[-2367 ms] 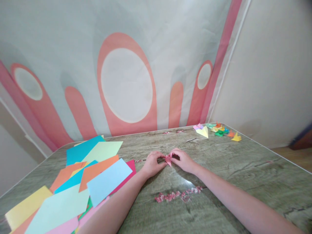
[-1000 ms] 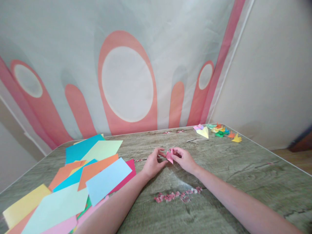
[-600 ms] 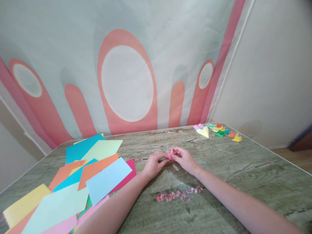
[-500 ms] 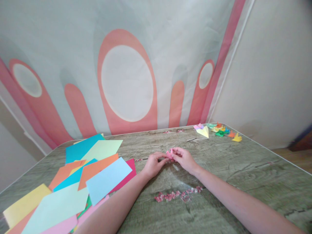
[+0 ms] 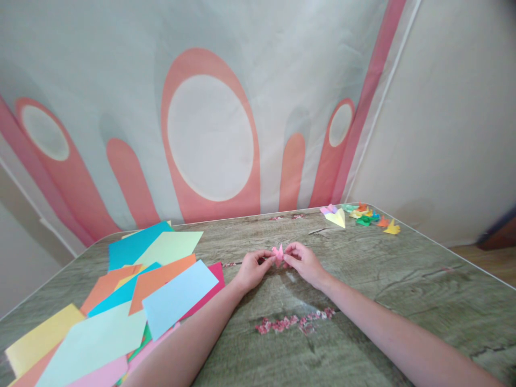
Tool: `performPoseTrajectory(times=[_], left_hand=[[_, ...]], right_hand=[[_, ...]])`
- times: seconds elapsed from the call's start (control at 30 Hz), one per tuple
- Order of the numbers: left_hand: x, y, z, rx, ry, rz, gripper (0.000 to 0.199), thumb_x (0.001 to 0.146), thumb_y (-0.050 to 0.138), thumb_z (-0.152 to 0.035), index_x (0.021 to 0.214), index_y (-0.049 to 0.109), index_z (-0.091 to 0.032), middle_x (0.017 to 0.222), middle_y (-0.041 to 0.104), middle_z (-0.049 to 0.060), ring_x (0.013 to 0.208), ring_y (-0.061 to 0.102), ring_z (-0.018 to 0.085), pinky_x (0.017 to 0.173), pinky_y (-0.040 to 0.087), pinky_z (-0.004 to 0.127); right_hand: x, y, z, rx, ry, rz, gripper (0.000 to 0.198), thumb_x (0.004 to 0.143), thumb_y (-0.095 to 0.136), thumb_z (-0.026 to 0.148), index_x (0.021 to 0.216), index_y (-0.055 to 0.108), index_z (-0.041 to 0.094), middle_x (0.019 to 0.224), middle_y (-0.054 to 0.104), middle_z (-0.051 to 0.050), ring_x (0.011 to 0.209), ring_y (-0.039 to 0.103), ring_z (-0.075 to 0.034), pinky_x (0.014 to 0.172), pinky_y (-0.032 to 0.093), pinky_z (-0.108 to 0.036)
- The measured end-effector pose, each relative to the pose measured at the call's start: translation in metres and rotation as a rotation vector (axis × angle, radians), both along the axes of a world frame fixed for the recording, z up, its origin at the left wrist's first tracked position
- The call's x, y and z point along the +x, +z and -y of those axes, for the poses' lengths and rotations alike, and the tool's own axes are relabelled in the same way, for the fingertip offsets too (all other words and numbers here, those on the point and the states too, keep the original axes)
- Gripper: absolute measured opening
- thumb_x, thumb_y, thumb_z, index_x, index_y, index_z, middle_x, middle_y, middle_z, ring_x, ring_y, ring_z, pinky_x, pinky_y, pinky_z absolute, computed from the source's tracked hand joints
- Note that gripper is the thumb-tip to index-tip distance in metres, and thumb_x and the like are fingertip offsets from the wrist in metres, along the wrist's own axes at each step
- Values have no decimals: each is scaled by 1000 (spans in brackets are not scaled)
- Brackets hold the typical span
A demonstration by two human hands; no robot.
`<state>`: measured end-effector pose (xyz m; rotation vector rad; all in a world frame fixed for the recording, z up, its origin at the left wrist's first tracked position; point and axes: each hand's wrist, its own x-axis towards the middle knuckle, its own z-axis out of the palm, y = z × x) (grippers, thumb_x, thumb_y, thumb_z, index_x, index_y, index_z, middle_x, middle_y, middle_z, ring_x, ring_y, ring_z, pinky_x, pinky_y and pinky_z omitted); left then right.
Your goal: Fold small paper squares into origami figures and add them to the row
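This is an indoor room, whether home or classroom cannot be told: a printed pink-and-grey wall covering (image 5: 209, 134) meets a plain wall (image 5: 447, 134), wood-look flooring (image 5: 479, 256) shows at right, and coloured paper sheets (image 5: 177, 295) spread across a counter (image 5: 382, 274).

Your two hands (image 5: 303, 264) hold one pink figure (image 5: 278, 255), with ten-plus sheets (image 5: 181, 299) left of them and six-plus folded pieces (image 5: 365, 220) well to their right.

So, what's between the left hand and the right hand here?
The head view shows a folded pink paper between the left hand and right hand, held by both.
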<state>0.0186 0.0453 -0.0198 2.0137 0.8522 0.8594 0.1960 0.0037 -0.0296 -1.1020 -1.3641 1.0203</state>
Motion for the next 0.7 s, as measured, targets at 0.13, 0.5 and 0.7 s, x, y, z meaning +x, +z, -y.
performPoseTrajectory(times=[0.13,0.5,0.7], left_hand=[[0,1,0,-17,-11,26,24,84,49,-31,87,66,-15,85,68,3,77,60,15,72,45,24],[1,2,1,-61,-20,33,27,84,51,-36,85,67,-15,83,69,2,77,61,16,73,45,24],[4,-4,0,-112,-18,139,24,81,56,-34,93,60,-13,85,68,6,78,63,16,72,47,26]], right_hand=[[-1,0,0,12,25,15,15,77,56,31,84,53,18,75,64,0,64,61,-14,63,48,-27],[-2,-2,-1,70,-13,139,19,78,57,35,77,60,16,72,65,-2,67,59,-14,64,45,-27],[-3,-6,-2,61,-34,105,17,76,59,33,78,57,16,70,63,-1,61,55,-12,59,43,-25]])
